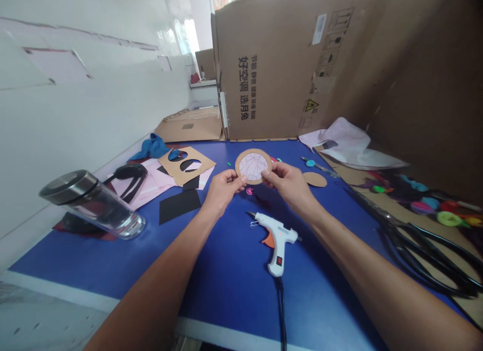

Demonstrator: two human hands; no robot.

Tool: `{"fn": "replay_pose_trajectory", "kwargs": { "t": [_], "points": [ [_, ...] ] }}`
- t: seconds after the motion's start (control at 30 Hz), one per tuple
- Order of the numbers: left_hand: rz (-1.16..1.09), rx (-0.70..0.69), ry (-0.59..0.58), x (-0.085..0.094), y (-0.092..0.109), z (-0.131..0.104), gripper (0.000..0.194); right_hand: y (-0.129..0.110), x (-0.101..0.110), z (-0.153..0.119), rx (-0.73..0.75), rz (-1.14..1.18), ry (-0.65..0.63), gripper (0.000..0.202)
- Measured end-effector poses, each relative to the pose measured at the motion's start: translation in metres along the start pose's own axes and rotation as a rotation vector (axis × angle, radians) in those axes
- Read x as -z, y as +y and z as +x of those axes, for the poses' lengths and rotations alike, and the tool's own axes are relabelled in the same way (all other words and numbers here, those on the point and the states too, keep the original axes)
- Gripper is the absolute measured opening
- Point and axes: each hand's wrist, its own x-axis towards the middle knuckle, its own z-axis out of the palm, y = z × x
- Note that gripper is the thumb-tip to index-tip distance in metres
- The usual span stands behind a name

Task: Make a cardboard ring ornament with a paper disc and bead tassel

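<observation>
- In the head view, we see a round disc held up above the blue tabletop, its tan cardboard rim framing a pale paper centre crossed by thin, vein-like lines.
- The left hand pinches the disc's lower left edge between thumb and fingers; the right hand pinches the lower right edge the same way.
- Nearer to us, between the forearms, lies a white plastic glue gun with an orange trigger and a black cable.
- Just beside the right hand we find a smooth, rounded piece of cardboard.
- To the left we have a flat cardboard sheet with two round cut-outs, a matte black rectangle and a clear, cylindrical bottle with a brushed metal lid.
- To the right, we see black-handled scissors and creased, pale paper; behind stands a large, printed cardboard box.
</observation>
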Motion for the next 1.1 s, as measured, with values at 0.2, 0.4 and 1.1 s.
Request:
{"fn": "replay_pose_trajectory", "kwargs": {
  "t": [0.2, 0.4, 1.1],
  "points": [
    [-0.013, 0.013, 0.008, -0.003, -0.005, -0.002, 0.027, 0.000, -0.002, -0.001, -0.008, 0.030, -0.016, 0.031],
    [-0.005, 0.028, -0.015, -0.004, -0.006, -0.002, 0.029, 0.003, -0.003, -0.001, -0.033, 0.014, -0.018, 0.032],
    [-0.056, -0.062, 0.101, 0.007, 0.001, 0.004, 0.032, 0.009, 0.000, 0.002, -0.042, -0.102, -0.115, 0.031]
  ]
}}
